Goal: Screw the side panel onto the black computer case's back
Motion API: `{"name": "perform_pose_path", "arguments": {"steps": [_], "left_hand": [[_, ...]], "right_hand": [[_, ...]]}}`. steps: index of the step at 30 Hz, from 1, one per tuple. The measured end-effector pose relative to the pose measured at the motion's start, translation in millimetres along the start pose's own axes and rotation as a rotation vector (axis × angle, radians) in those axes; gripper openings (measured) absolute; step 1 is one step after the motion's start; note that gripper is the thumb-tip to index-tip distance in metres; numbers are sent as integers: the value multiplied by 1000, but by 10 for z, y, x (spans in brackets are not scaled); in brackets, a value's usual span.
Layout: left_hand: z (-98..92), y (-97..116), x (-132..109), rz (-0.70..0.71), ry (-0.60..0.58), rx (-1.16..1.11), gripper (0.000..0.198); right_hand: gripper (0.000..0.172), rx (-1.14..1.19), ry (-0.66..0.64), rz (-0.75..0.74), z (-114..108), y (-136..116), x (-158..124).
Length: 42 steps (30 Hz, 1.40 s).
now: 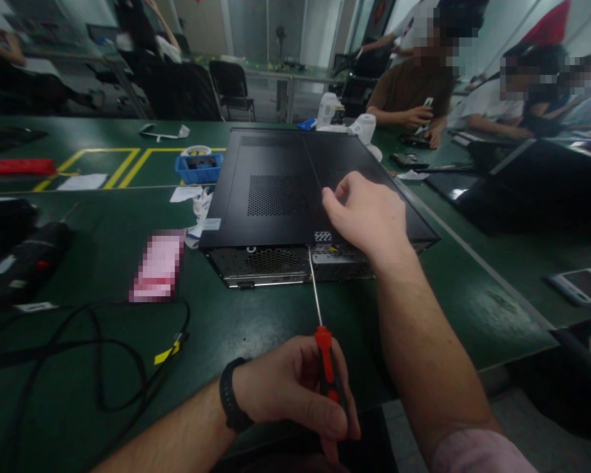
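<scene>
A black desktop computer case (285, 154) lies flat on the green table, its perforated rear panel (273, 261) facing me. My left hand (295, 387), below a dark wristband, is closed around the red and black handle of a screwdriver (329, 358). The screwdriver's metal shaft points away from me, and its tip meets the upper edge of the rear panel near the middle. Above the right half of the case top is my right hand (367, 210), its fingers curled in. Whatever those fingers may hold is hidden.
Left of the case are a blue bin (199, 169) with small parts, crumpled paper and a blurred pink item (157, 266). Black cables (98, 368) run across the table's left side. A phone-like device (584, 286) lies at right. Co-workers sit beyond the case, one handling small parts.
</scene>
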State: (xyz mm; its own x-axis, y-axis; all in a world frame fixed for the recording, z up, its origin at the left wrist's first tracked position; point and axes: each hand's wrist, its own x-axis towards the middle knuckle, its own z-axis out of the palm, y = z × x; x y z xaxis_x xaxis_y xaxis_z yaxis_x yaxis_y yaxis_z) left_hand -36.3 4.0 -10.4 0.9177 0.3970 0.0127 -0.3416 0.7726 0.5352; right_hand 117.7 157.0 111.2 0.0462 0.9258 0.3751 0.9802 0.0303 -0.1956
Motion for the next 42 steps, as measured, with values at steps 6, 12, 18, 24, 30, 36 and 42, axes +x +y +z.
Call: {"name": "perform_pose_path", "arguments": {"steps": [6,12,18,24,30,36,42], "left_hand": [[20,53,-36,-23,-33,5,43],[31,45,-30,-32,42,55,40],[23,30,-20,-12,30,63,42],[32,81,-60,-60,5,43,46],[21,53,-55,-50,19,23,39],[11,20,-29,-26,32,65,43],[31,67,-45,-51,11,26,46]], "right_hand": [[39,-7,3,-2,8,-4,-1],[40,-2,1,-2,11,-1,7],[38,0,9,-6,5,-6,-6],[39,-5,-2,2,19,0,5],[39,-3,0,3,19,9,11],[40,-7,2,-1,14,2,-2],[39,-13,4,-7,15,2,-3]]}}
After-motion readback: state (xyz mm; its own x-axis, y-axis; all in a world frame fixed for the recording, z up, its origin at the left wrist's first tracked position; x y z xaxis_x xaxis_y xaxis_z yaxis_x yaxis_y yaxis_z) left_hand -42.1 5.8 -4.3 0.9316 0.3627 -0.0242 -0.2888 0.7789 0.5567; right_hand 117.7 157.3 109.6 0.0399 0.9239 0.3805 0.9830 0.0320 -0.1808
